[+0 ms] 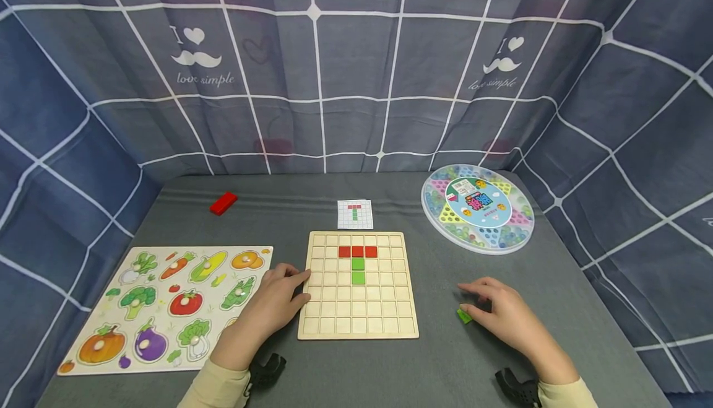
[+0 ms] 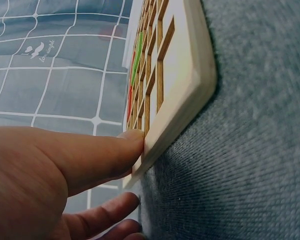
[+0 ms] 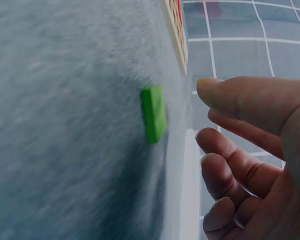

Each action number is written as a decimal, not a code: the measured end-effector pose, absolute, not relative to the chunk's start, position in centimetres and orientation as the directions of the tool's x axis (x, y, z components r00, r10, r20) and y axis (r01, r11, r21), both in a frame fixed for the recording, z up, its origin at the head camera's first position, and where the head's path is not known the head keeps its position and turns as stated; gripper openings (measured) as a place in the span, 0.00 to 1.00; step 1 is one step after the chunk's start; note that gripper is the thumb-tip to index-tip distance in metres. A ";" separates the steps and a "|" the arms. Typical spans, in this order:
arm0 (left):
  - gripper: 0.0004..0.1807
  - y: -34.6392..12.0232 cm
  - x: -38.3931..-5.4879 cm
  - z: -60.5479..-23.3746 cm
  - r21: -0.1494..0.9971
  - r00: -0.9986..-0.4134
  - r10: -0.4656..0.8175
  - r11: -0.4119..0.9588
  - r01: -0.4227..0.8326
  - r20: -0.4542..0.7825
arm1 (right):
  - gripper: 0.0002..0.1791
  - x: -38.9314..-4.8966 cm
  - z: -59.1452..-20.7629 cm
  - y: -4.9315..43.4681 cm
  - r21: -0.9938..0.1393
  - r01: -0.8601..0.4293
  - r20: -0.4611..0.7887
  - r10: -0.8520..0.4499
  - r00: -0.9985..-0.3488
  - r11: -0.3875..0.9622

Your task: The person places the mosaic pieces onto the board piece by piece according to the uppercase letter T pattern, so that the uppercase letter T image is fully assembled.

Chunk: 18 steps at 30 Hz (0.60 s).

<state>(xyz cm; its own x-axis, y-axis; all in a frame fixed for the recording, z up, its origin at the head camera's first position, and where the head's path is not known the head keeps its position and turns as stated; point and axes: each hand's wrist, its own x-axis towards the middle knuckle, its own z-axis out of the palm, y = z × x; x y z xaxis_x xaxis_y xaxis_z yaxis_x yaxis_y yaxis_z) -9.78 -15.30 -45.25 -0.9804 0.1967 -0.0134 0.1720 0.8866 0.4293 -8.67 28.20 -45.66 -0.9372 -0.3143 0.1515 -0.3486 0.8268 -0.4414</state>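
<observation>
A wooden grid board (image 1: 387, 310) lies on the grey tabletop in front of the person. Three red tiles (image 1: 358, 251) form a row near its top, with two green tiles (image 1: 358, 270) in a column beneath the middle one. The left hand (image 1: 273, 304) touches the board's left edge with thumb and index finger; in the left wrist view the thumb (image 2: 102, 155) meets the rim. Right of the board, a loose green tile (image 3: 155, 114) lies on the cloth. Over it hovers the right hand (image 1: 504, 315), fingers spread apart and holding nothing, thumb tip close to the tile.
A card (image 1: 343, 218) printed with a red and green T stands behind the board. A red block (image 1: 223, 204) lies at the back left. The vegetable puzzle board (image 1: 160, 301) reaches under the left forearm. A round game board (image 1: 479, 244) sits at the back right.
</observation>
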 end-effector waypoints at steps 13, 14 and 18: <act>0.26 -15.3 -9.8 -45.2 0.444 -0.982 0.187 0.882 0.157 -0.023 | 0.21 -6.6 -47.2 29.3 -0.462 -0.322 0.163 -0.278 -0.947 0.826; 0.26 -15.2 -9.8 -45.2 0.444 -0.982 0.187 0.882 0.158 -0.022 | 0.21 -6.6 -47.2 29.3 -0.461 -0.324 0.167 -0.278 -0.946 0.826; 0.26 -15.2 -9.8 -45.2 0.446 -0.982 0.189 0.880 0.161 -0.018 | 0.21 -6.5 -47.5 29.0 -0.457 -0.320 0.162 -0.276 -0.947 0.830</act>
